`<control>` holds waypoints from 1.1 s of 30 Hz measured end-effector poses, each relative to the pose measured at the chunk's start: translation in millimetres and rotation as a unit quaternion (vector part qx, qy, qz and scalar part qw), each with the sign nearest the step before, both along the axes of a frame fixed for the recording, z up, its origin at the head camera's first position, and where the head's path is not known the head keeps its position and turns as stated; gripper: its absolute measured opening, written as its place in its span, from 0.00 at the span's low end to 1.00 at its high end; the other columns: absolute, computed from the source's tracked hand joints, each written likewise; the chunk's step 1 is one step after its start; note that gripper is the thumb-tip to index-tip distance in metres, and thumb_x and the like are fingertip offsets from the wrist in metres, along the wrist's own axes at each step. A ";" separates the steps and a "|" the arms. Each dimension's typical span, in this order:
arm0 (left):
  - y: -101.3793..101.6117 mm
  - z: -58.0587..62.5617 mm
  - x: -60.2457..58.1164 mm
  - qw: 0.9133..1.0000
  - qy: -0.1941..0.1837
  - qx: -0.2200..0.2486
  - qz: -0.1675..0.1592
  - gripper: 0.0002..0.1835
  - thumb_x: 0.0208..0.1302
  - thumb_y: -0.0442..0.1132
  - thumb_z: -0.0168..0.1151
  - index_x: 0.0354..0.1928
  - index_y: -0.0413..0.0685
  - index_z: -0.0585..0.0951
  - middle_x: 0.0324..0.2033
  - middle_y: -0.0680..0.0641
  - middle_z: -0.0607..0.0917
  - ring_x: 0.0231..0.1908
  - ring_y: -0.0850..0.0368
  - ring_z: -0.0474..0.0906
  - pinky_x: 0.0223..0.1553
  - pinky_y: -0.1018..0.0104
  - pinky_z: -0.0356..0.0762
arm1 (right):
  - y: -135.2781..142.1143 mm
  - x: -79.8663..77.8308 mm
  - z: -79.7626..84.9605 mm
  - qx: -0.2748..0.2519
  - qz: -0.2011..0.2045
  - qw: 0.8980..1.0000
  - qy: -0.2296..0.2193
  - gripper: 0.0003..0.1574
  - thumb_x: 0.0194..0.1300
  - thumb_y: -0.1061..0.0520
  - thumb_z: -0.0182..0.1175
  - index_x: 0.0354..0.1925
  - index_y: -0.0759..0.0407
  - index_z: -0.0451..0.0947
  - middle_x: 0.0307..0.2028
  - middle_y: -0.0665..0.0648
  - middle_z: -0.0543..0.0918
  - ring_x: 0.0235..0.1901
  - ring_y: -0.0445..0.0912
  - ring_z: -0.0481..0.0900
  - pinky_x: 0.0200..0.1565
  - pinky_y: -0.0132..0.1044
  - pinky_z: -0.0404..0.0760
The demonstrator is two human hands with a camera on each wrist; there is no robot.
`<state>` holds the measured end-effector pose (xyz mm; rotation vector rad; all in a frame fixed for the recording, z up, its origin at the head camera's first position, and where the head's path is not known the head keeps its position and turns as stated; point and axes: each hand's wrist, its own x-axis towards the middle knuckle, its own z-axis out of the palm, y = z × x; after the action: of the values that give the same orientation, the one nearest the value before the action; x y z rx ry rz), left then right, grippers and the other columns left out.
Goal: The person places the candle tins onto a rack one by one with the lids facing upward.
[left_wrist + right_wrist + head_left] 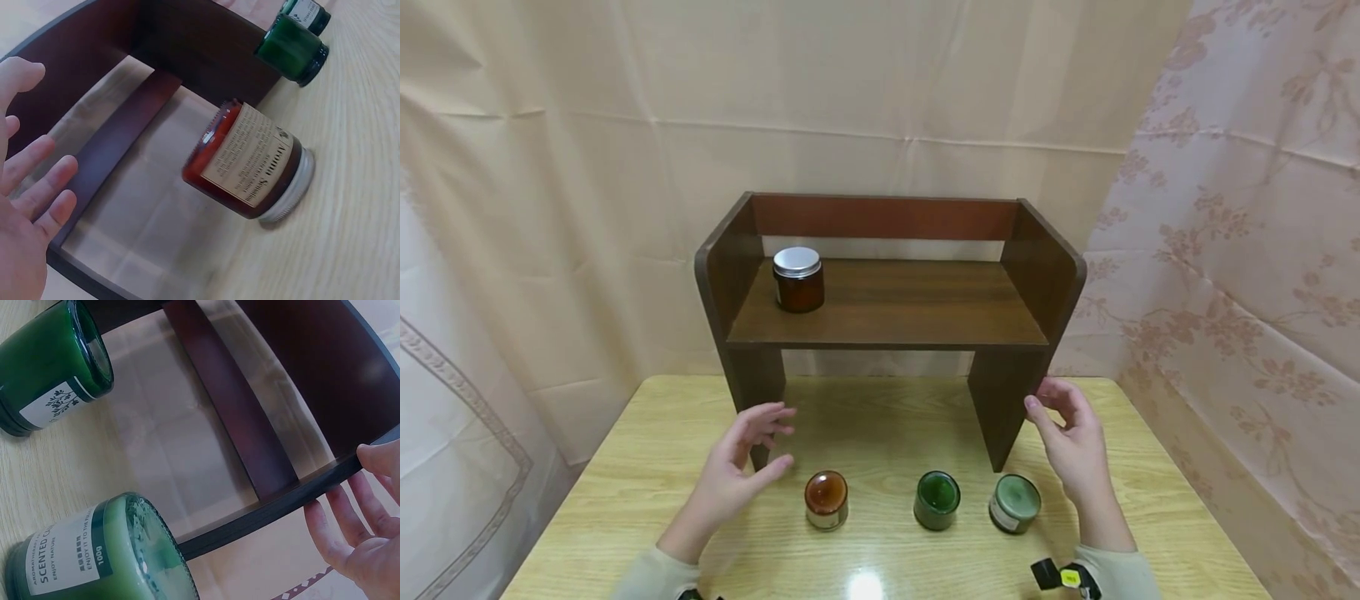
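Observation:
A dark brown wooden shelf (887,329) stands on the table. My left hand (733,467) hovers by its left side panel, fingers spread with nothing in them. At the right panel's front edge is my right hand (1071,437), its thumb and fingertips right at that edge. An amber jar (827,500) rests upside down near my left hand, lid on the table. Nearer my right hand sit two upturned green jars: a clear dark-green jar (937,500) and a pale-filled one (1015,503), its label reading scented candle. An upright amber jar (799,287) with a silver lid occupies the shelf board's left end.
Wood-grain tabletop (640,500) extends around the shelf's legs. Beige cloth (887,100) hangs behind it, and a flower-patterned curtain (1247,250) closes off the right side. Tall side panels and a reddish back rail (883,217) border the upper board.

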<state>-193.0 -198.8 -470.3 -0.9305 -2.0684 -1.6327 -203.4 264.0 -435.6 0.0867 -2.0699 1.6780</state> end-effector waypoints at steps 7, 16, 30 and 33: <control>-0.7 -12.7 0.0 0.999 -0.008 -0.033 0.017 0.39 0.64 0.22 0.74 0.75 0.45 0.72 0.67 0.48 0.83 0.59 0.48 0.84 0.56 0.69 0.80 | -2.4 -0.7 -4.9 -0.006 0.003 1.000 0.004 0.19 0.78 0.68 0.65 0.62 0.73 0.74 0.47 0.46 0.83 0.50 0.37 0.83 0.48 0.25 0.87; 6.4 -31.7 -3.6 0.994 -0.020 -0.104 0.013 0.40 0.66 0.32 0.78 0.77 0.54 0.72 0.70 0.51 0.81 0.62 0.51 0.83 0.55 0.53 0.85 | 1.0 -0.6 -1.5 0.002 0.007 1.000 0.008 0.20 0.78 0.68 0.65 0.63 0.72 0.75 0.48 0.45 0.82 0.50 0.36 0.82 0.48 0.24 0.86; 16.1 -38.4 3.5 0.981 -0.059 -0.183 -0.019 0.43 0.65 0.46 0.82 0.79 0.55 0.71 0.72 0.50 0.80 0.64 0.43 0.81 0.63 0.43 0.82 | 2.0 -0.2 0.6 0.007 0.004 1.000 0.010 0.19 0.78 0.69 0.65 0.62 0.72 0.75 0.47 0.46 0.82 0.50 0.36 0.82 0.48 0.24 0.87; 16.1 -38.3 5.2 0.975 -0.078 -0.207 -0.022 0.45 0.65 0.49 0.82 0.80 0.52 0.71 0.73 0.46 0.79 0.63 0.45 0.82 0.64 0.39 0.81 | 1.2 -0.2 1.6 0.003 0.005 1.000 0.008 0.19 0.78 0.68 0.65 0.62 0.72 0.75 0.47 0.45 0.83 0.50 0.36 0.82 0.48 0.24 0.87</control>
<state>-187.8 -182.7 -508.6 -1.0052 -2.5760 -1.3551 -203.6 265.2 -434.0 0.1126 -2.0674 1.6718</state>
